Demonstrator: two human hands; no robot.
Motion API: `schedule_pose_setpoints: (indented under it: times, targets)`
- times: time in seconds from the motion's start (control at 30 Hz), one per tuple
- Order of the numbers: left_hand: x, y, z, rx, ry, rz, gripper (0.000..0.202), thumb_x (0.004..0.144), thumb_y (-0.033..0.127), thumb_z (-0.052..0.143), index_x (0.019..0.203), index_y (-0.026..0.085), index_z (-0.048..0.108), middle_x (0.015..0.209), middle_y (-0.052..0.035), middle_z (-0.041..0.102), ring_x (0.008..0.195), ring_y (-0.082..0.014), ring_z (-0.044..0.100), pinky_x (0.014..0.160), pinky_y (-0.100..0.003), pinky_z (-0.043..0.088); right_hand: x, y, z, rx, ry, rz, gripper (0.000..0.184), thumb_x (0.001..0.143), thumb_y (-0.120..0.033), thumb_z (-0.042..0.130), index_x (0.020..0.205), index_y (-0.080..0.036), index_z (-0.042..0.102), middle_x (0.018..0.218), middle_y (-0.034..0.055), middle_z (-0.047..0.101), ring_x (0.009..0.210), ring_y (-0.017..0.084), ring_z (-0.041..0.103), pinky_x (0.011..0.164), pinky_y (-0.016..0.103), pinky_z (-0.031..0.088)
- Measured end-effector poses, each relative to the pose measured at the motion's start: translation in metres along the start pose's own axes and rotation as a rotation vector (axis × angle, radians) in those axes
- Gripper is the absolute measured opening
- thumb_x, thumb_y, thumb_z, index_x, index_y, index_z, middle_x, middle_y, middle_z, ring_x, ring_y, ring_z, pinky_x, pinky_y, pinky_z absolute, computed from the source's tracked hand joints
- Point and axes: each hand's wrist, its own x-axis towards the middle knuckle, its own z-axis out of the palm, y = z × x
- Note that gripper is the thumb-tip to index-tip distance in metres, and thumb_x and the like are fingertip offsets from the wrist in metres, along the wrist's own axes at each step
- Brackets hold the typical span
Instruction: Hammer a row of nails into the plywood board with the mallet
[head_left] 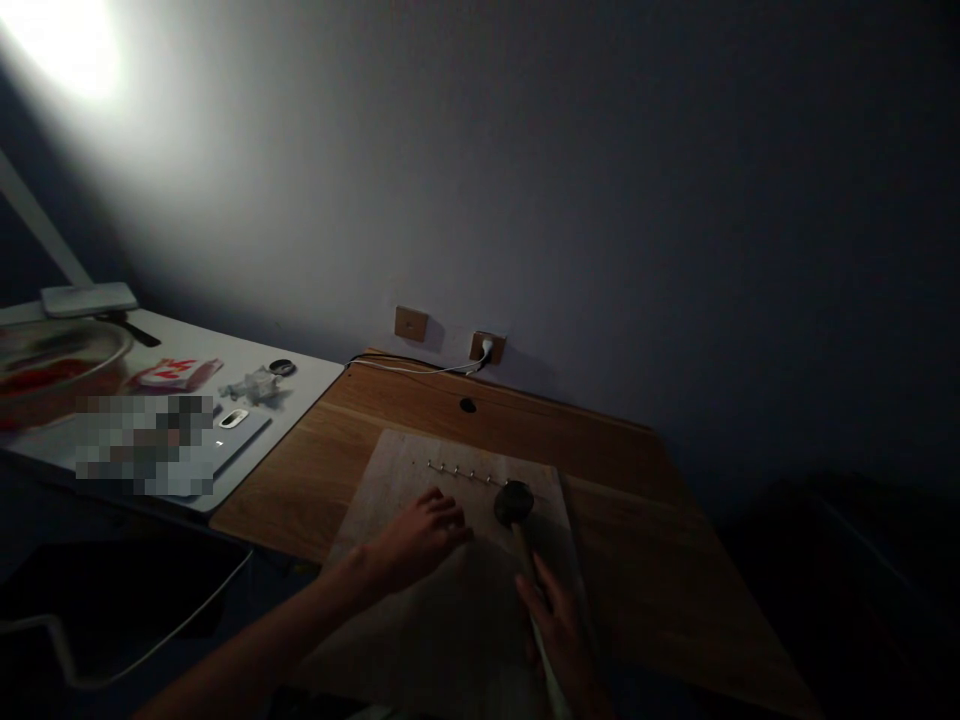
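Note:
A pale board (397, 455) lies on the wooden desk, with a slanting row of small shiny nails (457, 471) upright along its far part. My right hand (556, 615) is wrapped round the light handle of a hammer (514, 502) with a dark, round head. That head is over the right end of the row and hides part of it. Left of the hammer, my left hand (427, 535) is low over the board, just nearer me than the nails. Its fingers are curled in, and whatever may be inside them is hidden.
The wooden desk (637, 530) meets a white table (315, 375) on the left. On that table are a clear bowl (112, 345), a red-and-white packet (176, 375), crumpled plastic (255, 387) and a flat grey device (247, 430). A white plug (487, 347) sits in the wall socket.

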Motion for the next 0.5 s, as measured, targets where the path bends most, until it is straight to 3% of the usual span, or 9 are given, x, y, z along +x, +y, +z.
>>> schedule_pose_setpoints:
  times: [0.13,0.23,0.3,0.5]
  targets:
    - [-0.017,-0.055,-0.004,-0.203,0.167,-0.425,0.020,0.092,0.016,0.057,0.100,0.022,0.073,0.098,-0.0056,0.076,0.094,-0.0198,0.069,0.090,-0.033,0.049,-0.001,0.006,0.004,0.032,0.014,0.043,0.085,0.071,-0.073,0.069,0.137,-0.020,0.060,0.060,-0.0026,0.060,0.041,0.015,0.053,0.035,0.024,0.039]
    - [-0.024,-0.082,0.000,-0.303,0.230,-0.682,0.023,0.087,0.015,0.056,0.098,0.022,0.075,0.098,-0.0047,0.077,0.089,-0.0191,0.071,0.083,-0.029,0.052,-0.004,0.004,0.007,0.064,0.028,0.071,0.091,0.071,-0.075,0.068,0.141,-0.018,0.055,0.059,-0.0051,0.057,0.036,0.011,0.047,0.033,0.021,0.035]
    - [-0.024,-0.091,0.005,-0.364,0.240,-0.752,0.023,0.086,0.018,0.056,0.099,0.022,0.075,0.096,-0.0038,0.078,0.083,-0.0182,0.072,0.078,-0.027,0.054,-0.005,0.001,0.008,0.065,0.043,0.090,0.095,0.071,-0.075,0.068,0.143,-0.015,0.052,0.059,-0.0060,0.057,0.035,0.010,0.046,0.033,0.021,0.034]
    - [-0.020,-0.097,0.018,-0.387,0.263,-0.782,0.022,0.084,0.017,0.058,0.096,0.020,0.075,0.094,-0.0042,0.078,0.082,-0.0184,0.072,0.077,-0.027,0.053,-0.005,0.001,0.009,0.094,0.054,0.092,0.093,0.071,-0.072,0.070,0.143,-0.017,0.051,0.059,-0.0068,0.056,0.036,0.010,0.046,0.031,0.021,0.034]
